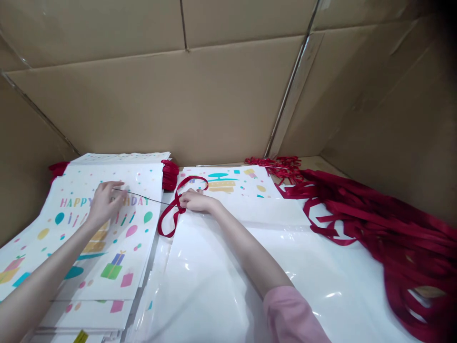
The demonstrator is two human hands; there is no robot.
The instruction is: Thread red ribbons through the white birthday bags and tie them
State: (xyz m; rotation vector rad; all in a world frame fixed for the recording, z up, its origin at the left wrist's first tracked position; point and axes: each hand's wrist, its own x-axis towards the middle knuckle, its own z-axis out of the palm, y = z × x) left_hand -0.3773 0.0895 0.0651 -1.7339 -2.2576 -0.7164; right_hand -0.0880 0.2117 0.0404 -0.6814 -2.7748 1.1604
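My left hand (pixel 107 202) is raised over the left stack of printed birthday sheets (pixel 139 257), its fingers closed on one end of a thin dark cord (pixel 146 196). That cord runs taut to the right, ending at a looped dark red ribbon (pixel 167 233). Closed on the ribbon's middle is my right hand (pixel 194 200), so one loop shows above the fingers and another below. Under the right hand and forearm lies a large white glossy sheet (pixel 214 267). The exact crossing of cord and ribbon is hidden by the fingers.
Tall cardboard walls (pixel 178 105) stand behind and at both sides. On the right lies a heap of dark red ribbons (pixel 357 205). Thinner red strips (pixel 289 166) are piled at the back. More red ribbon (pixel 170 175) sticks out beside the left stack.
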